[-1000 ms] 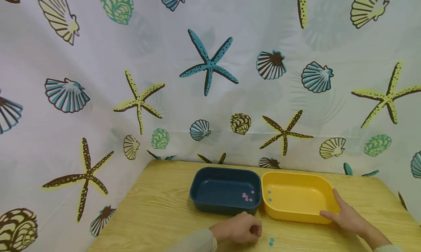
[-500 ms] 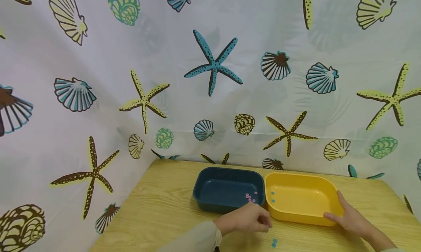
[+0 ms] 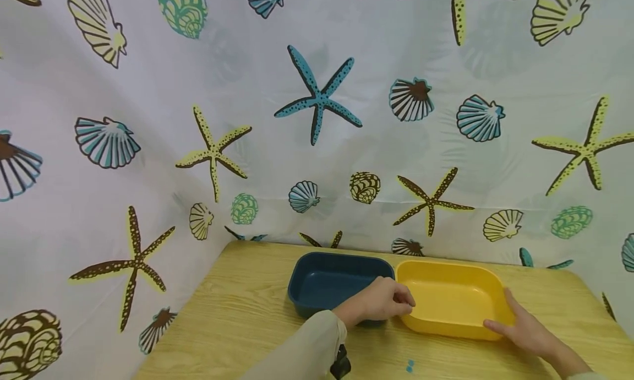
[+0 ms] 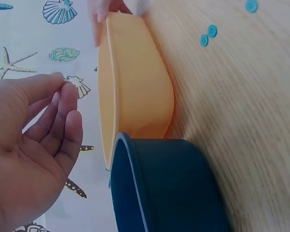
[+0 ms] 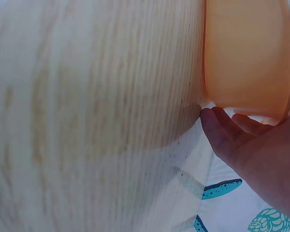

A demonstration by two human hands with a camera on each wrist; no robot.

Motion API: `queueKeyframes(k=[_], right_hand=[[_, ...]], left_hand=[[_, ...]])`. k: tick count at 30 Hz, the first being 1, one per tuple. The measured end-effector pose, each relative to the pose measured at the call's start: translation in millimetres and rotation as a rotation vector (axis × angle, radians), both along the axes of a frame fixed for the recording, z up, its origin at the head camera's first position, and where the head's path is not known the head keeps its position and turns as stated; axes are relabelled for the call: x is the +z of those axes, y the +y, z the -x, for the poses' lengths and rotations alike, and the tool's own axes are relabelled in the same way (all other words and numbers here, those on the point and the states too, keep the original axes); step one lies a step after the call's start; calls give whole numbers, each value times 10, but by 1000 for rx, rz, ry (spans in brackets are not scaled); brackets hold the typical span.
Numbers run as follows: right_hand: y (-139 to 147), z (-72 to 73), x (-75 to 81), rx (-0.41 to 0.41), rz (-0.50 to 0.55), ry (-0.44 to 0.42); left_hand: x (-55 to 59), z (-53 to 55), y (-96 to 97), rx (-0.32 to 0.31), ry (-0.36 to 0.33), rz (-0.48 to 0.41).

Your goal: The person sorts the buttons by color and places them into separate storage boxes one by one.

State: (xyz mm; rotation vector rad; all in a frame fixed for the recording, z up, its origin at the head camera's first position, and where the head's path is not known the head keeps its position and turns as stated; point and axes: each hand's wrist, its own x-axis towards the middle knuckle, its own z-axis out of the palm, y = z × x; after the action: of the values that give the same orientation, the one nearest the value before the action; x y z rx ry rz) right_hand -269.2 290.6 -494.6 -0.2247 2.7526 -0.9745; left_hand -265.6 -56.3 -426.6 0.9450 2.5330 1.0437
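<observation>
Left hand (image 3: 378, 304) has risen from the table to the blue tray (image 3: 317, 278) and yellow tray (image 3: 446, 297) junction, fingers loosely parted, holding nothing visible; right hand (image 3: 522, 327) is steadying the yellow tray, fingers straight

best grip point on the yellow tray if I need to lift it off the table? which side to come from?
Probably the right short end of the yellow tray. Its rim flares out over the sloped wall, giving fingers a lip to hook under. That end is free; the right hand already rests against it. The left end butts against the blue tray, with the left hand over that seam, so avoid coming from there.
</observation>
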Motion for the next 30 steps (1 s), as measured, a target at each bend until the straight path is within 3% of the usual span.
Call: queueKeyframes(k=[10,20,30], right_hand=[[-2,1,18,7,8,41],[19,21,4,-4,19,14],[7,32,32,-26,33,-31]], left_hand=[[-51,154,119,131,-32,-48],[-157,266,165,188,-124,-108],[-254,372,198,254,-97,-121]])
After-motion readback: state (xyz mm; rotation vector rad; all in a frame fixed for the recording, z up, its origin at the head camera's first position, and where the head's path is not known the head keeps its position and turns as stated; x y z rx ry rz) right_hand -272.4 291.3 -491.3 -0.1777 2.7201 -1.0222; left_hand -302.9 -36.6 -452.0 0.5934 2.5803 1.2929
